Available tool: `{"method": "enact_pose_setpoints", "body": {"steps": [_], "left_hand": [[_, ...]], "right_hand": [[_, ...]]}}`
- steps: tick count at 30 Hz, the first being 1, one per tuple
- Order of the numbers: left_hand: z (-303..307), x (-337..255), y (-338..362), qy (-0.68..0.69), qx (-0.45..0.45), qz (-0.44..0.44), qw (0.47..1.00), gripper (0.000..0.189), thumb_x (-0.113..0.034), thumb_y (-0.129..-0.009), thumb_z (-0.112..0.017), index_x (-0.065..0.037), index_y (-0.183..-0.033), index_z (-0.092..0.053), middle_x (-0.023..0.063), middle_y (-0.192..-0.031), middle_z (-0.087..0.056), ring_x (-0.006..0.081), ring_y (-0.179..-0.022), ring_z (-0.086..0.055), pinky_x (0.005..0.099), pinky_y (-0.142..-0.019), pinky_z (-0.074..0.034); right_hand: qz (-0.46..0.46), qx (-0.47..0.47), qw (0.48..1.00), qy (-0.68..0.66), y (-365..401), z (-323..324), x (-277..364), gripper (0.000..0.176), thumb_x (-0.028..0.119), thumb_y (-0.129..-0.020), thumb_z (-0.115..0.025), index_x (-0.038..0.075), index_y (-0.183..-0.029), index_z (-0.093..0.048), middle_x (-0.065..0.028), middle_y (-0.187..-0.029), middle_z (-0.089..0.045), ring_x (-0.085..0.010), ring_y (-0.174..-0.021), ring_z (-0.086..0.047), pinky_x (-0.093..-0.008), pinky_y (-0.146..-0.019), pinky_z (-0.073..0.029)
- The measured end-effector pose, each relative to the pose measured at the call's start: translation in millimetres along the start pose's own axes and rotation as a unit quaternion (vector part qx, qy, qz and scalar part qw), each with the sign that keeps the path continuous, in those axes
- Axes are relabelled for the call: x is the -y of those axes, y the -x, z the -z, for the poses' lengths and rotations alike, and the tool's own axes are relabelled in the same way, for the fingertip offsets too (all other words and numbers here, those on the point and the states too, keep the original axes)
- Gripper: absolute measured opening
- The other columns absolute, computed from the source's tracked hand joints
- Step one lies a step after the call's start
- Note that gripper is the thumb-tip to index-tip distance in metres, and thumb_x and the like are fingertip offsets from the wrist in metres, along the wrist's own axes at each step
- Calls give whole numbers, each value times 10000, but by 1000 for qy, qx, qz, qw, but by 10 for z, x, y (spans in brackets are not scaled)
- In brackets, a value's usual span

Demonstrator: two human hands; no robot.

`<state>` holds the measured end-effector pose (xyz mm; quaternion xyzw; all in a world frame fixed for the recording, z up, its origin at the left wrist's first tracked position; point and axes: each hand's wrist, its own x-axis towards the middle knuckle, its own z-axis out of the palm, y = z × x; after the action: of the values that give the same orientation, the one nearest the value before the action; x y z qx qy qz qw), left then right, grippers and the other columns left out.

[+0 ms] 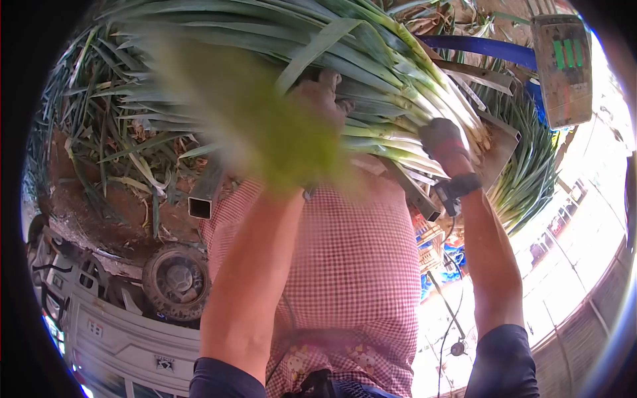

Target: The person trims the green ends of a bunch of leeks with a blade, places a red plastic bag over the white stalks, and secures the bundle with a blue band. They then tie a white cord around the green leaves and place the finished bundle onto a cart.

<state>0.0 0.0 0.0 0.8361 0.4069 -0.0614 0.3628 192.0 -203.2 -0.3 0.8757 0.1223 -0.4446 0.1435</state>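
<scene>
A large pile of long green onions lies across a metal frame in front of me, leaves to the left and white root ends to the right. My gloved left hand is among the green leaves, its fingers partly curled; what it grips, if anything, is unclear. A yellow-green blur partly covers that wrist and forearm. My gloved right hand, with a dark band at the wrist, rests closed on the white stalks near the root ends.
Metal tube ends stick out beside my checkered apron. Loose leaves litter the ground at left. A vehicle with a wheel is at lower left. A worn box-like panel stands at upper right, above more onions.
</scene>
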Motion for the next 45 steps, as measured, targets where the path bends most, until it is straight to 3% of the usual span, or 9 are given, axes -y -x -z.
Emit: {"method": "enact_pose_setpoints", "body": {"steps": [5,8,11,16,19,22,30,36,45], "left_hand": [[-22,19,88,12,16,24,1000,502,-400,-733,-824,-172,-1153,-669,94,-938,-731,316,-868,-700,446,-727,-542],[3,50,145,-20,3,4,1000,495,-400,-740,-820,-171,-1151,-669,90,-986,-728,314,-891,-697,442,-743,-541],[-52,113,63,17,-40,-34,998,499,-409,-737,-821,-173,-1150,-670,91,-1019,-721,313,-904,-692,438,-759,-538],[-121,93,73,0,-34,-5,999,516,-421,-710,-829,-192,-1144,-669,103,-971,-708,321,-877,-688,449,-757,-536],[-177,78,58,-4,-53,-8,999,535,-435,-696,-836,-196,-1143,-665,115,-937,-706,329,-857,-690,460,-731,-539],[-203,28,135,-11,-50,-16,999,543,-443,-686,-842,-194,-1135,-667,119,-915,-707,335,-837,-692,464,-703,-541],[-206,30,51,12,-87,-15,996,511,-413,-684,-843,-190,-1112,-677,125,-917,-708,343,-821,-692,463,-703,-544],[-102,-7,5,-4,-49,17,999,514,-389,-685,-839,-181,-1127,-679,121,-903,-717,323,-830,-700,448,-719,-549],[-173,-23,104,12,-40,20,999,550,-417,-695,-836,-160,-1152,-670,115,-968,-725,331,-870,-695,444,-768,-548]], "right_hand": [[11,54,969,-242,323,-129,411,401,381,-879,-617,2,-860,-746,-152,-720,-711,-243,-640,-704,-379,-709,-556],[96,61,989,-95,139,-419,53,323,309,-889,-629,12,-810,-729,-103,-656,-687,-189,-560,-657,-345,-595,-551],[-59,40,964,-256,165,-213,-56,345,312,-868,-624,14,-721,-719,-114,-650,-685,-185,-520,-634,-352,-595,-547],[81,-24,996,17,63,-140,-31,293,277,-866,-627,20,-785,-742,-87,-642,-677,-162,-526,-635,-325,-566,-535],[56,38,975,-214,168,15,242,302,302,-857,-629,31,-811,-754,-92,-660,-696,-172,-537,-650,-330,-576,-542],[143,58,972,-179,74,-67,170,309,315,-842,-636,32,-829,-759,-91,-657,-701,-181,-551,-666,-328,-591,-553],[-38,42,966,-253,56,-42,-6,301,298,-836,-673,11,-782,-744,-81,-611,-673,-177,-514,-640,-332,-547,-542],[43,-18,997,-59,10,-11,122,377,401,-822,-723,27,-819,-768,-86,-618,-685,-187,-562,-656,-334,-592,-536],[61,-20,995,-76,58,-23,128,423,441,-829,-670,34,-768,-764,-105,-606,-681,-232,-518,-653,-370,-575,-539]]}}
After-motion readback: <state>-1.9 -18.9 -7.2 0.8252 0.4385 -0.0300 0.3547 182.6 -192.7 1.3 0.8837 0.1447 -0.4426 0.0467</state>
